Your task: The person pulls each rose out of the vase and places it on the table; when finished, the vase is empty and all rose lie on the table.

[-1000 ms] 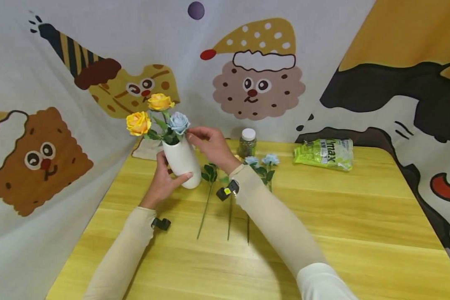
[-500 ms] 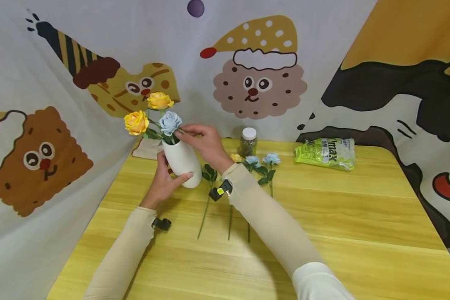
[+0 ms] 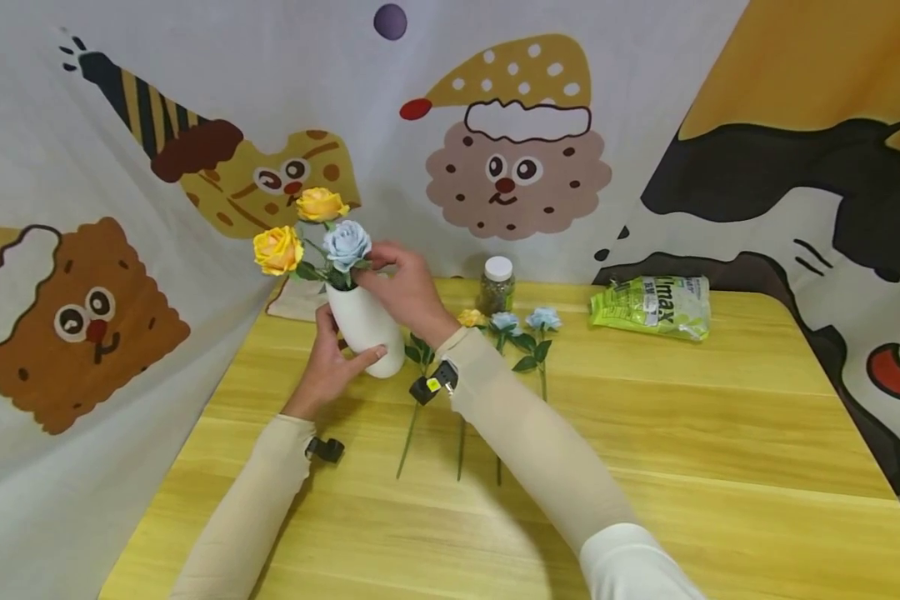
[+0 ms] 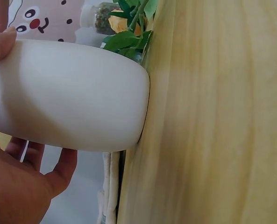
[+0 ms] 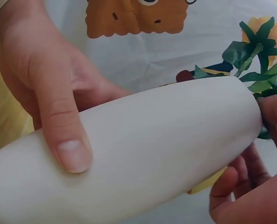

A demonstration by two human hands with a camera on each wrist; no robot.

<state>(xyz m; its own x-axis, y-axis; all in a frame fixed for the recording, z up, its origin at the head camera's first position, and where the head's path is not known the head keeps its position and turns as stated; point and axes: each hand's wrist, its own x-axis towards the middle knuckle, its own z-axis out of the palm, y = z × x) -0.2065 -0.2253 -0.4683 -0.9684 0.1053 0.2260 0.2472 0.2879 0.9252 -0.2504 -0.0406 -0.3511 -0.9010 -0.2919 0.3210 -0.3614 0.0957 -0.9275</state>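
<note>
A white vase (image 3: 367, 329) leans slightly on the table, its base against the wood in the left wrist view. My left hand (image 3: 318, 367) grips its side, thumb across the front and fingers behind. Two yellow roses (image 3: 277, 250) and a light blue rose (image 3: 347, 244) stick up from the vase mouth. Just under the blue bloom, my right hand (image 3: 405, 287) pinches the blue rose, fingertips right at the rim. The right wrist view shows green leaves (image 5: 264, 84) by those fingers; the stems inside the vase are hidden.
Right of the vase, loose roses lie on the wooden table (image 3: 682, 433): a yellow one (image 3: 471, 317) and two blue ones (image 3: 543, 319), partly behind my right arm. Farther back stand a white-lidded jar (image 3: 498, 283) and a green snack bag (image 3: 652, 308). A pale cloth (image 3: 296, 300) lies back left.
My right hand has moved left and slightly down, closer to the vase mouth. The blue rose has shifted a little left. My left hand and the vase stay in place.
</note>
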